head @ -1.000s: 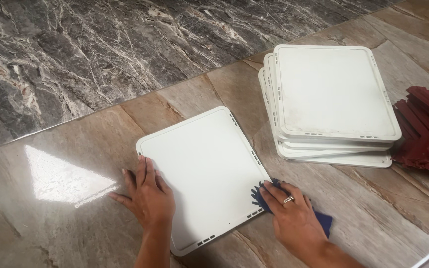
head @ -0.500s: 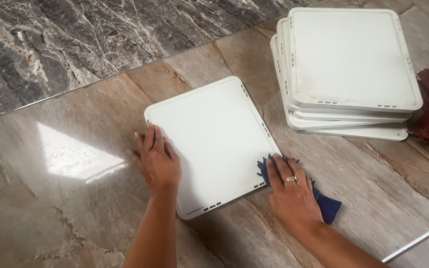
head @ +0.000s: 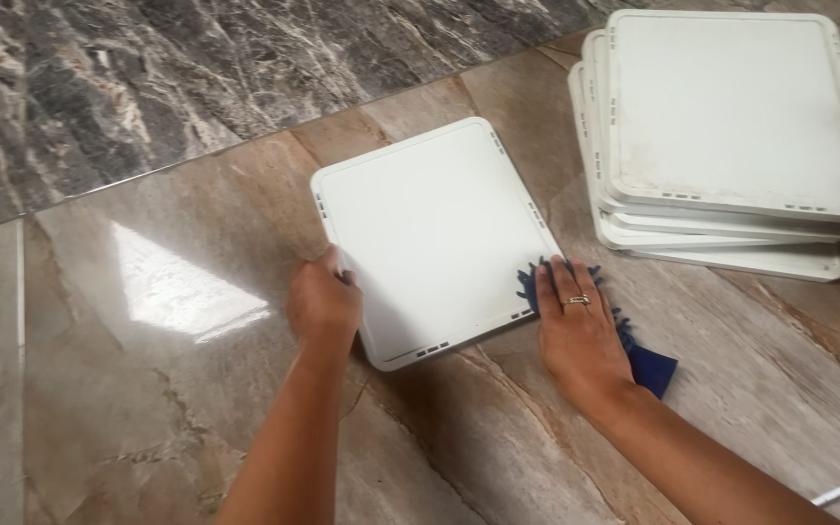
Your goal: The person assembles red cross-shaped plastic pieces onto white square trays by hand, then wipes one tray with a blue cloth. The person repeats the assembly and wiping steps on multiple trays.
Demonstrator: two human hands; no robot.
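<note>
the left hand was lying flat on the white tray a moment ago; now it is curled at the tray's edge at 8 o'clock, its grip closed on the rim. the tray has been turned a little and lies flat on the brown floor. the right hand is pressed flat, fingers together, on a blue cloth at the tray's 4 o'clock corner. a stack of trays is seen at 2 o'clock.
</note>
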